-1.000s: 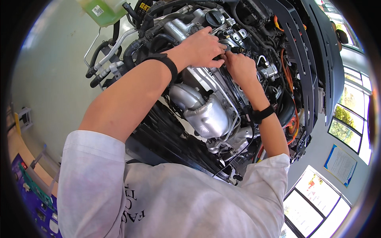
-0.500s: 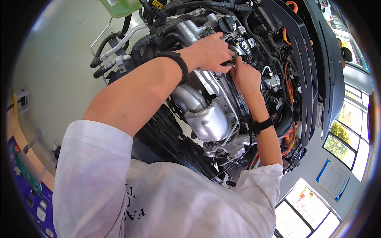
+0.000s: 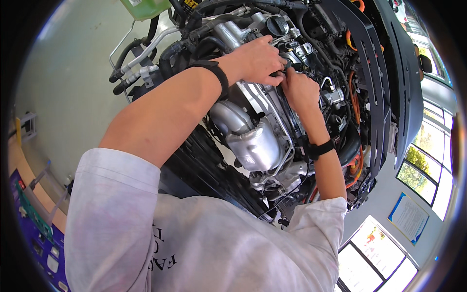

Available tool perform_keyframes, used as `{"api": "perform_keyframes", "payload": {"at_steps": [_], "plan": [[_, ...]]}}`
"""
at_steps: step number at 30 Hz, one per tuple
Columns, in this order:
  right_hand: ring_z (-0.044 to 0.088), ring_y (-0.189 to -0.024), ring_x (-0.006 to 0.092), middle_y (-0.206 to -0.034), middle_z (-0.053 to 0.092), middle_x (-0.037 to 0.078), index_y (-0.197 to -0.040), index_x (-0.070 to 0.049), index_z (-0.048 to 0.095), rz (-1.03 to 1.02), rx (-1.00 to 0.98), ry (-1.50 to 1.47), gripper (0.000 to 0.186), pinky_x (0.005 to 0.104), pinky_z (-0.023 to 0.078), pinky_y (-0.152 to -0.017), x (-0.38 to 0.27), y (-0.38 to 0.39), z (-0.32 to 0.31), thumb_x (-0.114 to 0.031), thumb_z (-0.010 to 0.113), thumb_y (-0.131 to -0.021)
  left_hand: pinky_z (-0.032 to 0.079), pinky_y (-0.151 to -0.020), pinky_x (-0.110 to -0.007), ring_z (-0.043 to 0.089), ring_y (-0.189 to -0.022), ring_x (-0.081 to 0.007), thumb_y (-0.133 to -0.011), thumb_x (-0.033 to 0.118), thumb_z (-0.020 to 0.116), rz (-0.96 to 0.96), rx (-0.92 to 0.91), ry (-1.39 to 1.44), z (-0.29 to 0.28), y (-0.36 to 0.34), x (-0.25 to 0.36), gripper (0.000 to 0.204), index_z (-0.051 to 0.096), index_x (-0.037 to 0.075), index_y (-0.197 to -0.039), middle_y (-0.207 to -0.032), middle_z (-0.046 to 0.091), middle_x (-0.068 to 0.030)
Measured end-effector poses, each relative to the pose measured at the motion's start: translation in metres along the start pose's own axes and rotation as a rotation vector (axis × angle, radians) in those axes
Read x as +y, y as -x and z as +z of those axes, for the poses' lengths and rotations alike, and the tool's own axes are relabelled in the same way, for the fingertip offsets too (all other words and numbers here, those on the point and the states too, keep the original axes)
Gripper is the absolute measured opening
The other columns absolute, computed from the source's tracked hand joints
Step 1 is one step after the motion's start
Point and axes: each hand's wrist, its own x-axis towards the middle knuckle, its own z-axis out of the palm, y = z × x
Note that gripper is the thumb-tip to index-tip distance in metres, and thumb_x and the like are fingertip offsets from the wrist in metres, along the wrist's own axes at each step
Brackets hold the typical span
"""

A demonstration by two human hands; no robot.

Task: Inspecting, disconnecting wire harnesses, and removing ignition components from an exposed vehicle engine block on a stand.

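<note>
Both my hands meet at the top of an exposed vehicle engine (image 3: pixel 228 33). Curled fingers of my left hand (image 3: pixel 259 61) close around a small dark part whose kind I cannot make out. Close against it, my right hand (image 3: pixel 300 90) has thumb and fingers pinched at the same spot. What lies between the fingertips is mostly hidden by the hands. A round black cap (image 3: pixel 277 26) sits just beyond my left hand. Nearer to me, below the hands, is a silver heat shield (image 3: pixel 258 148).
Orange cables (image 3: pixel 353 100) run down the engine's right side, beside a dark slotted front panel (image 3: pixel 379 97). Metal pipes and black hoses (image 3: pixel 141 73) stick out at the left. A green translucent tank (image 3: pixel 148 7) is at the top. Windows (image 3: pixel 423 168) line the right wall.
Both hands stay at the same spot, with only slight shifts of the fingers. The view has moved very little.
</note>
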Motion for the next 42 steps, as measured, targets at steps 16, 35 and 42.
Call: {"api": "perform_keyframes", "payload": {"at_steps": [16,35,42], "plan": [[0.065,-0.060,0.0345,-0.069,0.065,0.015,-0.100,-0.008,0.054,0.040,-0.009,-0.008,0.026,0.0450,0.051,-0.054,0.001,0.001,-0.001,-0.032,0.053,-0.090,0.038,-0.087,-0.037,0.059,-0.082,-0.0144,-0.086,0.042,0.050,0.003,0.038,-0.041,0.000,-0.001,0.001,0.040,0.071,0.010,-0.094,-0.097,0.069,0.0042],[0.064,-0.065,0.0368,-0.072,0.065,0.017,-0.095,-0.006,0.051,0.094,-0.023,-0.097,0.023,0.0474,0.051,-0.056,-0.003,0.002,-0.011,-0.028,0.054,-0.088,0.037,-0.087,-0.038,0.061,-0.086,-0.0154,-0.086,0.047,0.047,0.026,-0.026,-0.041,-0.002,-0.005,0.002,0.042,0.069,0.012,-0.089,-0.090,0.068,0.0023],[0.066,-0.063,0.0334,-0.070,0.066,0.015,-0.092,-0.004,0.056,0.058,-0.020,-0.053,0.022,0.0436,0.052,-0.056,-0.001,-0.002,-0.004,-0.025,0.054,-0.085,0.037,-0.095,-0.043,0.060,-0.089,-0.0166,-0.082,0.040,0.055,0.016,0.076,0.014,0.000,-0.001,0.000,0.038,0.068,0.012,-0.104,-0.115,0.065,0.0039]]}}
